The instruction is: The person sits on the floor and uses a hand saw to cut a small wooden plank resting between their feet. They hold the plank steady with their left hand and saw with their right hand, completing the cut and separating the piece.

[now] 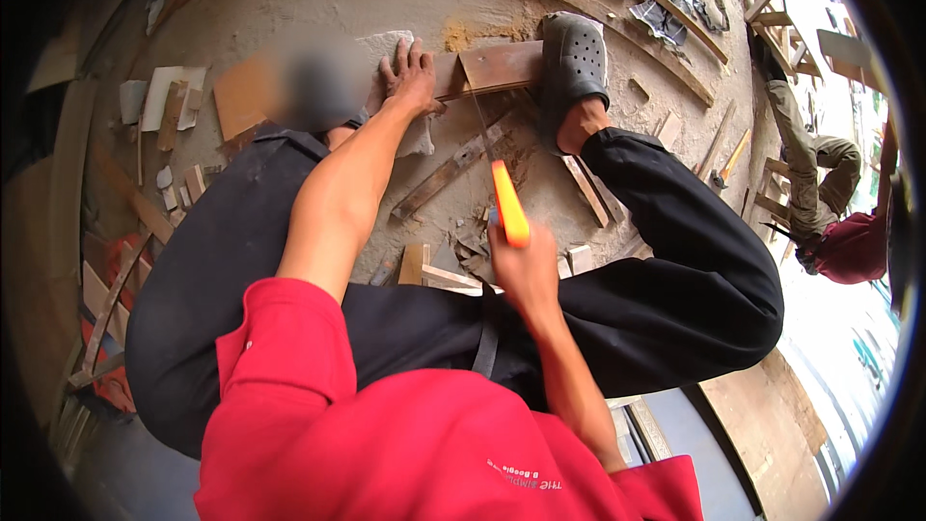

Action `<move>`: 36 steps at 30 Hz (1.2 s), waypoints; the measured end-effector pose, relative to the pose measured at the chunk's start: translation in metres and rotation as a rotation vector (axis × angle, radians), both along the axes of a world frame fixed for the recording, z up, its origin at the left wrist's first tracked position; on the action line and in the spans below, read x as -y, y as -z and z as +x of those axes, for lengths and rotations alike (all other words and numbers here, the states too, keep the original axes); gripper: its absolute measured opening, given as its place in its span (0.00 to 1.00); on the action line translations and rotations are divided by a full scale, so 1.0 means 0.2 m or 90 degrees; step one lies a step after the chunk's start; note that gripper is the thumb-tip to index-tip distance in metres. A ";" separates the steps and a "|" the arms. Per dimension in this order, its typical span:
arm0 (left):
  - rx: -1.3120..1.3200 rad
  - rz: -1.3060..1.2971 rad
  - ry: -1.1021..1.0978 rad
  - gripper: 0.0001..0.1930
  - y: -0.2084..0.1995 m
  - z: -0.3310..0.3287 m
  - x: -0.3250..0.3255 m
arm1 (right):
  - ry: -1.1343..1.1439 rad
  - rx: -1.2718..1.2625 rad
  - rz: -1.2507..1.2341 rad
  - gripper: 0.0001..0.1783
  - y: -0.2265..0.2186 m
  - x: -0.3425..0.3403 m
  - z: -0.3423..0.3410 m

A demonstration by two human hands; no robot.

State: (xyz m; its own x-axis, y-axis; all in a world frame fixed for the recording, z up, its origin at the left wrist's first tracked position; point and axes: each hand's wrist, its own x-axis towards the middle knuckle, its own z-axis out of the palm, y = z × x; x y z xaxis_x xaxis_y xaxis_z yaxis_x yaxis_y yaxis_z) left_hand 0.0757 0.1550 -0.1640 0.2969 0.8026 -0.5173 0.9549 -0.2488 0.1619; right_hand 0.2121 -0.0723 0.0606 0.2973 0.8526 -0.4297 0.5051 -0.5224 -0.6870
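A reddish-brown wooden board [506,66] lies across low supports on the dusty ground in front of me. My left hand [410,82] presses down on it, fingers spread, beside a pale grey block [374,43] partly hidden by the hand. A handsaw [508,205] with a yellow-orange handle is gripped in my right hand [526,270]. Its thin blade slants up and away to the board's near edge, right of my left hand. My right foot, in a grey clog [576,63], rests on the board's right end. At the left, the other foot is blurred.
Long timber strips [627,29] curve along the far side. Wood offcuts [449,174] lie between my legs. A yellow-handled tool [735,156] is on the ground at right. Another person [820,174] sits or crouches at the far right, near a wooden frame [776,24].
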 end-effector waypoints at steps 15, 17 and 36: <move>-0.011 0.015 -0.003 0.58 0.14 0.48 0.10 | 0.054 -0.050 0.026 0.10 0.31 0.00 0.50; -0.013 0.009 -0.003 0.57 0.15 0.53 0.10 | 0.003 -0.011 0.026 0.09 0.23 0.20 0.53; -0.006 0.065 0.032 0.56 0.30 0.83 0.19 | 0.128 -0.115 0.012 0.10 0.26 0.45 0.98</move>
State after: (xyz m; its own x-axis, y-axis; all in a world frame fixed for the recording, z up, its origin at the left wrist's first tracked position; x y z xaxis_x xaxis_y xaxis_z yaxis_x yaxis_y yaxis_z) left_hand 0.2421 0.1170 -0.2230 0.3336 0.8355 -0.4365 0.9422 -0.3112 0.1245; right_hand 0.4080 -0.1633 0.0082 0.3815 0.7926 -0.4757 0.2605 -0.5859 -0.7673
